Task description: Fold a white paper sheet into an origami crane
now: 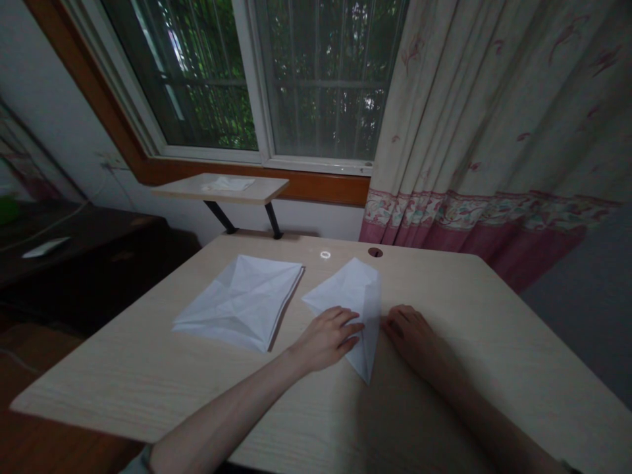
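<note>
A partly folded sheet of white paper [353, 288] lies on the wooden desk, its right side turned in as a long flap that narrows to a point towards me. My left hand [330, 337] rests flat on it with fingers spread, the fingertips reaching the flap. Just beyond the paper's right edge, my right hand [409, 330] is on the desk with its fingers bent and close together. Whether anything is between those fingers is hidden. To the left sits a stack of creased white paper sheets [241, 299], apart from both hands.
A small raised shelf [187, 187] on black brackets stands at the desk's [148, 368] back left, with crumpled white paper [230, 184] on it. Behind are a window and a floral curtain [494, 131]. A dark cabinet [113, 230] with a phone-like flat object [46, 247] is at left.
</note>
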Demonstrator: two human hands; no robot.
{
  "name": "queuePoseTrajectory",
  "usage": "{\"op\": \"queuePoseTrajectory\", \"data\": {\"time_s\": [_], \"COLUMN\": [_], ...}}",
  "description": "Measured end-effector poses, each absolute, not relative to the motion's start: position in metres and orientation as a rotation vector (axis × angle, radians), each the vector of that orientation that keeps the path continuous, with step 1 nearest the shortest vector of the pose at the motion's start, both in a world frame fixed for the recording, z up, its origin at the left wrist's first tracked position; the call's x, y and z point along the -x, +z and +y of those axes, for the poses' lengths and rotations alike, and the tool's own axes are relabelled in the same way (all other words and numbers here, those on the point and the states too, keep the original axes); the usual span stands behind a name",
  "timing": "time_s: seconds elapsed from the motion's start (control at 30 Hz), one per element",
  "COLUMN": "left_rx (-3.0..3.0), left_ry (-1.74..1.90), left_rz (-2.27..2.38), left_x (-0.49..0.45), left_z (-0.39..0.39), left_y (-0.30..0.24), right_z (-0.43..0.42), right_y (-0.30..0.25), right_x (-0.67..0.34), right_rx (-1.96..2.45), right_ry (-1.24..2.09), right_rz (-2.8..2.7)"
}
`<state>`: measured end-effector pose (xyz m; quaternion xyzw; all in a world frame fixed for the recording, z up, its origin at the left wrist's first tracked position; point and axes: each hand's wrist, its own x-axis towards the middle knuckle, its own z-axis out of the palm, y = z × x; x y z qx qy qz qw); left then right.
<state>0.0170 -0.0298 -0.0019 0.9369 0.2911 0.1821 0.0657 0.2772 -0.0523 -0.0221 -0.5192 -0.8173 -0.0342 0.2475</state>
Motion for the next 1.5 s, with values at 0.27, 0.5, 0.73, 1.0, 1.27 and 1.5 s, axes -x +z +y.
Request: {"op": "queuePoseTrajectory", "data": {"time_s": [0.27, 0.5, 0.73, 1.0, 1.27, 1.5], "left_rx": [-2.813, -2.794, -2.768, -2.752, -2.734, -2.723], "left_ry": [0.555, 0.548, 0.532, 0.528, 0.502, 0.521], "left_rz": [0.869, 0.859, 0.865, 0.881, 0.894, 0.897], "left_x": [-0.017, -0.015, -0.015, -0.014, -0.015, -0.014], "left_z": [-0.029, -0.027, -0.027, -0.027, -0.027, -0.025], "left_y": [0.001, 0.001, 0.002, 0.004, 0.004, 0.003], "right_z": [-0.052, -0.054, -0.056, -0.061, -0.065, -0.066], "right_y": [-0.023, -0.017, -0.014, -0.001, 0.006, 0.002], "right_x": [-0.280, -0.277, -0.276, -0.272, -0.265, -0.262], "right_rx": [1.395, 1.366, 1.335, 1.323, 1.319, 1.366], "right_ry": [-0.090, -0.060, -0.020, 0.043, 0.070, 0.237], "right_rz": [-2.269, -2.252, -2.274, -2.310, -2.386, -2.321]}}
